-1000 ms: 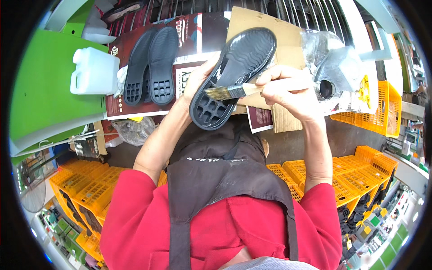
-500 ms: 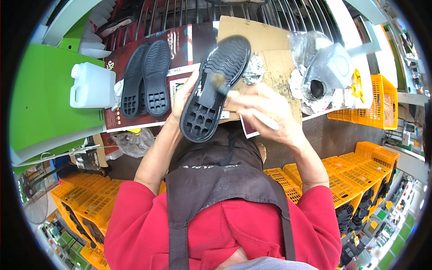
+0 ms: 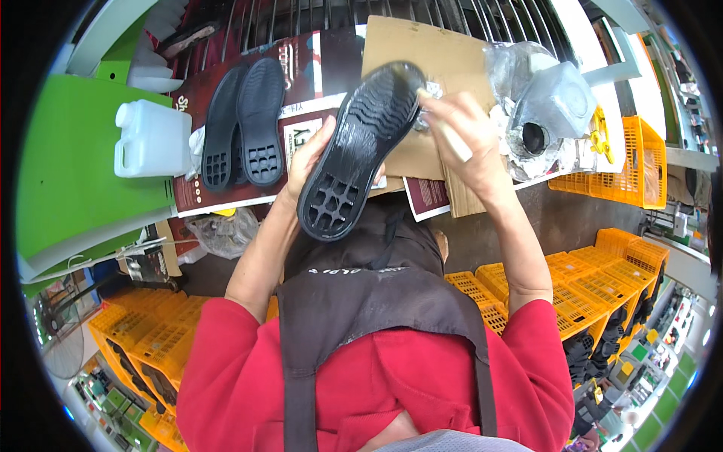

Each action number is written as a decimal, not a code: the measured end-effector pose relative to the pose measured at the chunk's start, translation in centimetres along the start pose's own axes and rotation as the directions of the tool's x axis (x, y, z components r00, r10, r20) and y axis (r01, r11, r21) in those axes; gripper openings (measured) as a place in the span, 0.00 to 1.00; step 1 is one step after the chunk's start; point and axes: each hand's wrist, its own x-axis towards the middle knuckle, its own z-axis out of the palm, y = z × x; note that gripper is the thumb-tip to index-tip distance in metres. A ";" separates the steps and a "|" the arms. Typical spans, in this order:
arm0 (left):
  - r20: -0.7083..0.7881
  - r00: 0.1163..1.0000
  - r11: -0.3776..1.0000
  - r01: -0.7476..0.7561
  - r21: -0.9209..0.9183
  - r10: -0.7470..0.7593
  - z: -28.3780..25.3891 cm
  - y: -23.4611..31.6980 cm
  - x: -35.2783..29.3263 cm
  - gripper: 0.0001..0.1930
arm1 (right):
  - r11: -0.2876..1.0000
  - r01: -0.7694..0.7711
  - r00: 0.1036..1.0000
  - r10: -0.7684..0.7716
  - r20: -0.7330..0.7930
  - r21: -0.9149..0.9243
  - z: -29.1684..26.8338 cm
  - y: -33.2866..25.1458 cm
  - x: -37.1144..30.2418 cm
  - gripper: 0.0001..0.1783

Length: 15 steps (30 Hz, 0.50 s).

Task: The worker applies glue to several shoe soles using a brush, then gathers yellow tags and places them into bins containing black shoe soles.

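We are looking at a black shoe sole (image 3: 354,147) being held tread side up above the work table, its toe end pointing away from the wearer and slightly right, its wet middle shining. The left hand (image 3: 305,162) is grasping its left edge, thumb on top and a fingertip showing past the right edge. Just right of the sole, the right hand (image 3: 471,139) is pinching a brush by its pale handle (image 3: 454,143); the brush head is blurring near the toe, so we cannot tell whether it is touching.

Behind the sole, brown cardboard (image 3: 433,49) is lying flat, the sole and the right hand covering parts of it. Left of the sole, loose black soles (image 3: 261,120) are resting close together on maroon printed cardboard (image 3: 297,87); farther left, a whitish jug (image 3: 154,143) is standing. Well right of the sole, a clear plastic container (image 3: 561,98) is lying tipped, its dark mouth facing us, with an orange crate (image 3: 648,169) sitting farther out. Beyond the sole, metal bars (image 3: 422,11) are running side by side. Nearer the wearer than the sole, a dark apron (image 3: 376,301) is covering a red top (image 3: 233,361).
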 end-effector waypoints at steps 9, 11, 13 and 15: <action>0.030 0.999 0.999 -0.022 0.028 0.021 -1.2 1.0 0.5 0.29 | 0.804 0.223 0.936 -0.335 0.110 0.552 0.8 -5.7 -0.6 0.09; -0.324 0.946 0.994 -0.042 -0.101 0.007 0.7 1.2 0.0 0.30 | 0.671 -0.338 0.931 0.132 0.341 0.660 -0.1 -4.1 0.4 0.09; 0.093 0.996 0.998 -0.023 0.054 0.018 0.2 0.9 -0.2 0.30 | 0.641 -0.547 0.836 0.441 0.325 0.538 -0.4 -1.1 1.4 0.14; 0.102 0.995 0.996 -0.031 0.085 0.022 0.7 0.7 0.1 0.30 | 0.812 -0.385 0.912 0.409 0.043 0.438 -0.8 0.6 1.6 0.09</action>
